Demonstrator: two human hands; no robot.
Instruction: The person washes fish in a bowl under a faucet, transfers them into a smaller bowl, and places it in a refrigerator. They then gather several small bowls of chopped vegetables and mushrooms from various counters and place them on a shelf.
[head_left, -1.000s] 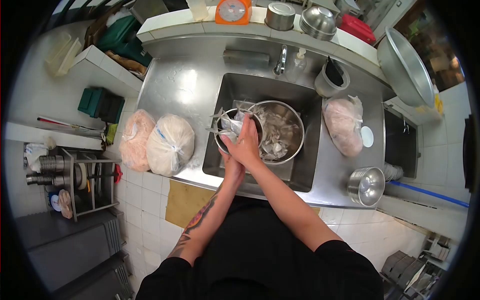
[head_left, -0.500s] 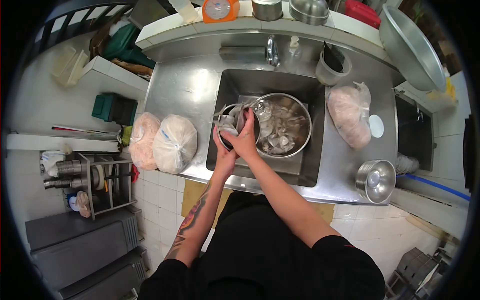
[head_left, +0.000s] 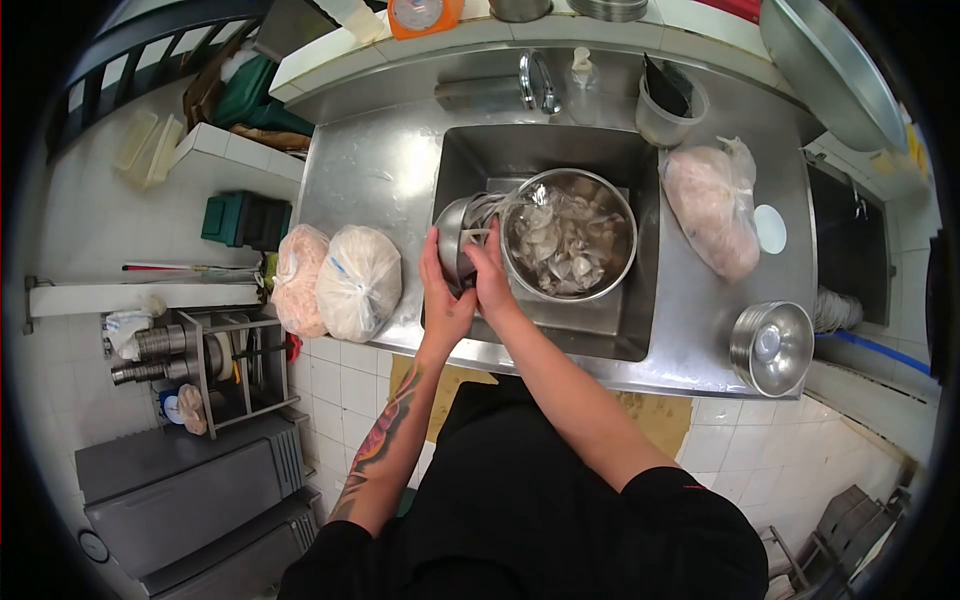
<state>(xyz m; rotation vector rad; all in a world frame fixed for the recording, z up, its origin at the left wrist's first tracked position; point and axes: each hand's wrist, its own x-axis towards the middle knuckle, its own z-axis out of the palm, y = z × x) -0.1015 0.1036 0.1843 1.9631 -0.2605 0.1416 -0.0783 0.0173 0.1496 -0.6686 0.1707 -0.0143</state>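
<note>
A small metal bowl (head_left: 452,240) is tilted on its side over the left part of the sink, its opening turned toward the large bowl. My left hand (head_left: 443,295) is wrapped round its lower left side. My right hand (head_left: 489,275) presses at its right rim, fingers closed against the bowl and the greyish, translucent pieces at its mouth. Just to the right, the large round metal bowl (head_left: 632,240) stands in the sink and holds water and many translucent, greyish pieces. What lies deeper inside the small bowl is hidden.
Two filled plastic bags (head_left: 358,283) lie left of the sink (head_left: 640,310). Another filled bag (head_left: 710,210), a white lid (head_left: 769,229) and stacked metal bowls (head_left: 773,348) are on the right. Behind stand the faucet (head_left: 540,82), a clear bottle (head_left: 582,88) and a plastic tub (head_left: 668,120).
The small bowl has tipped from nearly upright onto its side, toward the large bowl. Both hands have turned with it. The whole view has shifted slightly.
</note>
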